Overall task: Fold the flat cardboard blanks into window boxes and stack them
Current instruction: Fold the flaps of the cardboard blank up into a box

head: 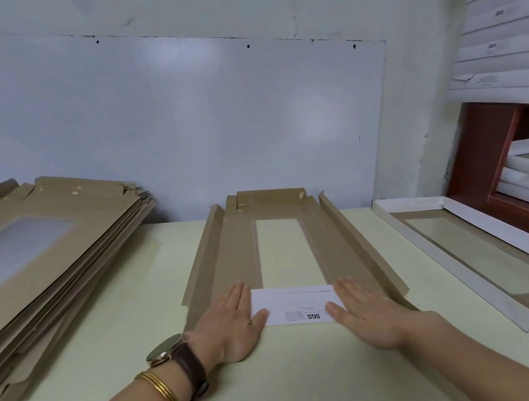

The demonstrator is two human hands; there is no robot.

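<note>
At nine o'clock I see the pile of flat blanks [40, 256] on the table [286, 387]. The left hand [237, 322] lies flat, fingers straight, on the near end of the brown blank [233, 250] at six o'clock. Its side walls stand up, and its white flap [293, 306] is folded down. The right hand [367, 312] presses flat likewise. At three o'clock sits a folded window box [483, 255].

Left hand [237, 322] and right hand [368, 315] bare. On the left wrist, a watch [165, 349]: round dark dial, shiny metal case. Its strap [191, 368] is dark brown leather, buckle underneath. Just behind it on the forearm, thin gold bangles [164, 396], close together, plain and smooth.
</note>
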